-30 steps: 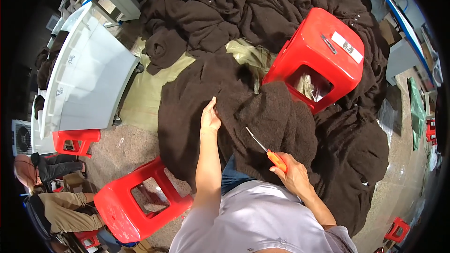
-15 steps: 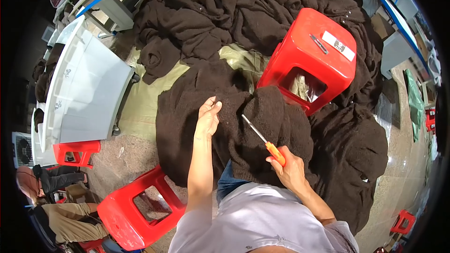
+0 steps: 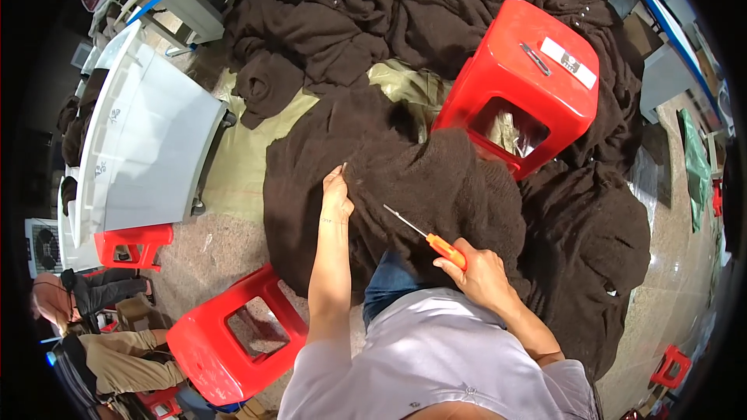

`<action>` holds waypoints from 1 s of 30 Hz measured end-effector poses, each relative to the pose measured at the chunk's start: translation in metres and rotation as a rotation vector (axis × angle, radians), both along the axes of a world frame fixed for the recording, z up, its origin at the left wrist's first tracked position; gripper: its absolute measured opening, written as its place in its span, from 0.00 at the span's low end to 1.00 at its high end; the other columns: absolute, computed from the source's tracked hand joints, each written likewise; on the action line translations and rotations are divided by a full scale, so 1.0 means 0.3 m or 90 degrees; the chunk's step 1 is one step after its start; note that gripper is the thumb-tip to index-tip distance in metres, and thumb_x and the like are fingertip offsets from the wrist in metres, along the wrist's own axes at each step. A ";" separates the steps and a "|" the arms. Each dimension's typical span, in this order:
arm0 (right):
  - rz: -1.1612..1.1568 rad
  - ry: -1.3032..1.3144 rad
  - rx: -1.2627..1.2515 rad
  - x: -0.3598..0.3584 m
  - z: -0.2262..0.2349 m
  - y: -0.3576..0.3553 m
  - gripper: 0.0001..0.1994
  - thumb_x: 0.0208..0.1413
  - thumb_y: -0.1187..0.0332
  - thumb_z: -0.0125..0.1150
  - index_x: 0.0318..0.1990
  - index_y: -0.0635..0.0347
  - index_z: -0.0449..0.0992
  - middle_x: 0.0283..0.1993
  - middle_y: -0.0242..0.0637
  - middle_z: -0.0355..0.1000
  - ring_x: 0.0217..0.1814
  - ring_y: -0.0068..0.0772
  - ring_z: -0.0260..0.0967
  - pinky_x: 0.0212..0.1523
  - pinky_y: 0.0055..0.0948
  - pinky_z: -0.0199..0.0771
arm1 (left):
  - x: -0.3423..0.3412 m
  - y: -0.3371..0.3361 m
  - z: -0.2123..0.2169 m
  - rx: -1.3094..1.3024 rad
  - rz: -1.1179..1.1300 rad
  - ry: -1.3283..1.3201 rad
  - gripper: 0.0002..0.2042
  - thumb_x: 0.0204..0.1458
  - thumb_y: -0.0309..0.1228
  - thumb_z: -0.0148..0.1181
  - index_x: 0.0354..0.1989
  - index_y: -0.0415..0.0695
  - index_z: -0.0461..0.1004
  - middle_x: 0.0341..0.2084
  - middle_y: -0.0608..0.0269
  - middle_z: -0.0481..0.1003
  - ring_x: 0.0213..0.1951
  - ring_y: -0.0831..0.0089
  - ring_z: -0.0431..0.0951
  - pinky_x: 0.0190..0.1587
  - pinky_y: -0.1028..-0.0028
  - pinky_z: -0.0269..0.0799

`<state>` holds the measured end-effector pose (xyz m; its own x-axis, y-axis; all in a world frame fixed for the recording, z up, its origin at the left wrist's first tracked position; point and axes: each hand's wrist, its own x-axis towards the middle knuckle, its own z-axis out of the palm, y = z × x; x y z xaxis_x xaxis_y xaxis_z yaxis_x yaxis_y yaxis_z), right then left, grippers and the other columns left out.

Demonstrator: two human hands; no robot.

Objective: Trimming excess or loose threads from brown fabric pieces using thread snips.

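Dark brown knitted fabric [image 3: 405,155] lies across my lap and spreads out in front of me. My left hand [image 3: 336,193] is closed in a pinch on a bit of this knit, fingertips together at its upper end. In my right hand [image 3: 481,276] is an orange-handled tool [image 3: 447,251] with a thin metal shaft, gripped by the handle. Its shaft points up and left over the fabric, its tip apart from my left fingers. The exact kind of tip is too small to make out.
A red stool [image 3: 537,62] ahead right carries a small dark tool [image 3: 535,59] and a white label. More brown knitwear [image 3: 334,23] is heaped beyond on yellowish sheeting [image 3: 264,136]. A white bin [image 3: 148,140] stands left. Another red stool [image 3: 233,342] is near-left, beside a seated person [image 3: 120,362].
The pinched knit has been drawn slightly left by my left hand, which has turned. The orange-handled tool has shifted a little left and down. The view has shifted slightly.
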<state>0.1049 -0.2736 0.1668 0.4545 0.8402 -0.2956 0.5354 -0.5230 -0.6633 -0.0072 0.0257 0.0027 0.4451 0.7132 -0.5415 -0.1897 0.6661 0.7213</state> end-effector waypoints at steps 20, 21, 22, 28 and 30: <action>-0.021 -0.003 0.058 -0.012 0.003 -0.007 0.19 0.55 0.50 0.62 0.36 0.58 0.72 0.22 0.47 0.72 0.28 0.54 0.74 0.29 0.45 0.72 | -0.090 -0.040 -0.035 -0.076 0.082 -0.139 0.12 0.64 0.34 0.45 0.50 0.43 0.69 0.38 0.59 0.76 0.40 0.65 0.76 0.44 0.63 0.75; -0.016 0.005 0.055 -0.014 0.000 -0.010 0.19 0.55 0.50 0.62 0.37 0.58 0.72 0.23 0.47 0.72 0.28 0.55 0.74 0.29 0.45 0.72 | -0.089 -0.044 -0.074 -0.091 0.086 -0.167 0.18 0.63 0.47 0.47 0.46 0.44 0.70 0.34 0.65 0.74 0.35 0.69 0.73 0.40 0.68 0.70; -0.016 0.012 0.049 -0.013 -0.005 -0.013 0.19 0.55 0.50 0.62 0.37 0.59 0.72 0.23 0.47 0.72 0.29 0.55 0.74 0.30 0.45 0.72 | -0.071 -0.059 -0.077 -0.091 0.083 -0.168 0.18 0.63 0.47 0.47 0.46 0.44 0.70 0.34 0.65 0.74 0.35 0.69 0.73 0.40 0.68 0.70; -0.021 -0.010 0.018 -0.012 -0.028 -0.048 0.20 0.55 0.49 0.62 0.38 0.59 0.72 0.24 0.48 0.72 0.29 0.55 0.74 0.31 0.45 0.72 | 0.046 -0.181 -0.085 -0.123 -0.024 -0.021 0.20 0.54 0.48 0.63 0.42 0.43 0.73 0.26 0.70 0.75 0.30 0.72 0.74 0.39 0.75 0.68; -0.021 -0.013 0.024 -0.018 -0.015 -0.056 0.19 0.55 0.50 0.62 0.38 0.59 0.72 0.24 0.47 0.72 0.29 0.55 0.74 0.30 0.45 0.72 | 0.000 -0.173 -0.140 -0.121 -0.002 -0.010 0.12 0.56 0.32 0.61 0.45 0.40 0.72 0.37 0.64 0.77 0.40 0.68 0.77 0.49 0.71 0.70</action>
<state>0.0996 -0.2905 0.1623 0.4870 0.8355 -0.2544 0.5320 -0.5148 -0.6723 -0.0073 -0.0263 -0.0393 0.4567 0.5968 -0.6598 -0.1967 0.7910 0.5793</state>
